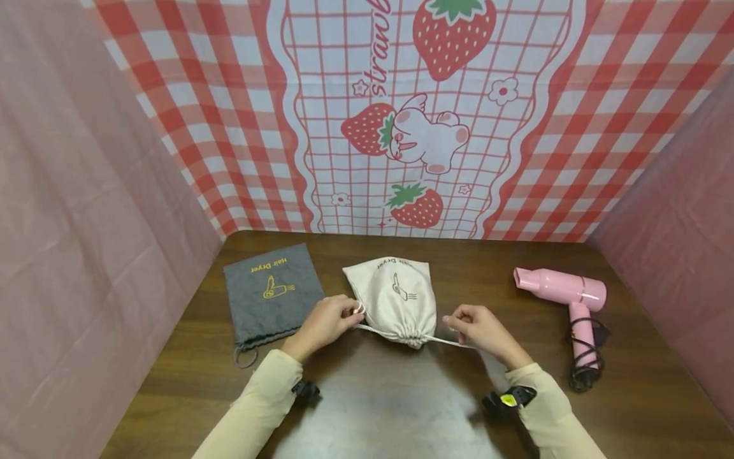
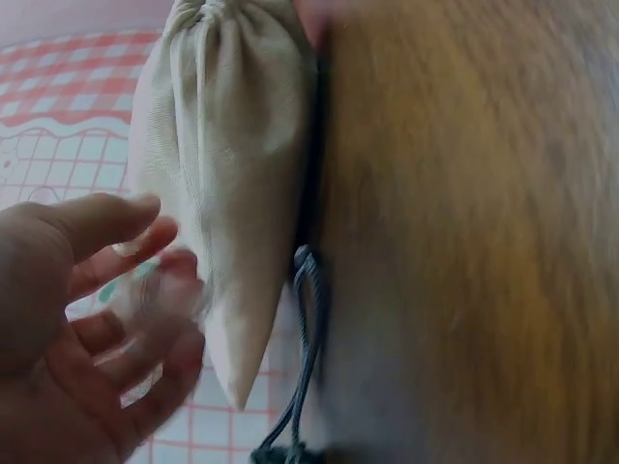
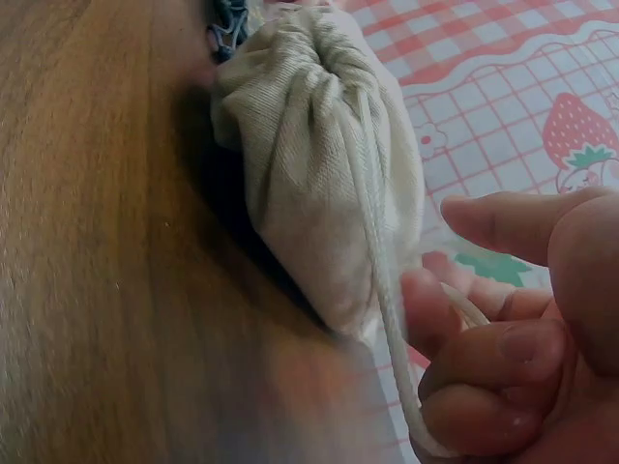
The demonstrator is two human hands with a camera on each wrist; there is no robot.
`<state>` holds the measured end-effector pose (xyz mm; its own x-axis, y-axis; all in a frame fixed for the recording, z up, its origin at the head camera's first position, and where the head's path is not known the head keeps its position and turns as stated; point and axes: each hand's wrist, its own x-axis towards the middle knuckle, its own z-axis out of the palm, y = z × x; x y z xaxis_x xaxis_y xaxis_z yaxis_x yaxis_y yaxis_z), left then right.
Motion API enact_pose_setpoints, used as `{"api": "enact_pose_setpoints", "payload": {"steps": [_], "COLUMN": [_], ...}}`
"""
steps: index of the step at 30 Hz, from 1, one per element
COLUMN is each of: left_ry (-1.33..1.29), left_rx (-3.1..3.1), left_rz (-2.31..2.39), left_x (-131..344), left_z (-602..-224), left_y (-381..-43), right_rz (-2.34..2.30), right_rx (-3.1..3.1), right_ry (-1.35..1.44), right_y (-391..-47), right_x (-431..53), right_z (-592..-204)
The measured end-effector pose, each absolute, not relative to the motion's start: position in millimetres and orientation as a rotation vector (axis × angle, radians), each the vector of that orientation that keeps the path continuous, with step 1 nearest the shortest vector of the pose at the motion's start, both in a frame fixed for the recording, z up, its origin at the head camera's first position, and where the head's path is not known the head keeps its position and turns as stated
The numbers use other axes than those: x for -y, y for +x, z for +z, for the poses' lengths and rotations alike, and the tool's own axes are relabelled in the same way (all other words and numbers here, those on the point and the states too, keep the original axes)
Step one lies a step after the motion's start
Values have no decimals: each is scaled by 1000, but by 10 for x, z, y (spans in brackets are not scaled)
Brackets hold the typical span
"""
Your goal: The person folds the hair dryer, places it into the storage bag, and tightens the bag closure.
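A cream cloth drawstring bag (image 1: pixel 401 299) lies on the table with its gathered neck toward me. It bulges, and its contents are hidden. White drawstring (image 1: pixel 444 342) runs out from both sides of the neck. At the left end my left hand (image 1: pixel 327 322) holds the cord by its fingertips; its fingers look blurred and loosely bent in the left wrist view. To the right, my right hand (image 1: pixel 478 328) has the cord looped round its curled fingers, while its index finger points out in the right wrist view.
A flat grey drawstring bag (image 1: pixel 272 293) printed "Hair Dryer" lies on the left. On the right lies a pink hair dryer (image 1: pixel 564 287), its black cable (image 1: pixel 585 350) wound around the handle. A strawberry-patterned cloth (image 1: pixel 367 178) hangs behind the wooden table (image 1: pixel 395 401).
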<state>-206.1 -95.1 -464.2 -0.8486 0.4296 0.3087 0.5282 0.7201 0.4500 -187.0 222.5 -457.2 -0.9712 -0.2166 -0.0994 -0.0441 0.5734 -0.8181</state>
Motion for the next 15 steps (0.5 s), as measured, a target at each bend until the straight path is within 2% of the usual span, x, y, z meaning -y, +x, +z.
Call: {"api": "enact_pose_setpoints", "payload": {"steps": [10, 13, 15], "left_ry": [-518, -439, -400], "left_rx": [2793, 2733, 2606], "left_rz": [-939, -1223, -1664], "left_x": [773, 772, 791], "left_z": [-4688, -4655, -4606], "left_y": [-2122, -2131, -2143], "right_rz": [-1331, -1288, -1281], "right_rx": [-2597, -2624, -2634], "right_ry": [-141, -171, -183], "right_y": [-1912, -1917, -1920], "right_x": [-2047, -2053, -2094], "right_z": [-4625, -4607, -4579]}}
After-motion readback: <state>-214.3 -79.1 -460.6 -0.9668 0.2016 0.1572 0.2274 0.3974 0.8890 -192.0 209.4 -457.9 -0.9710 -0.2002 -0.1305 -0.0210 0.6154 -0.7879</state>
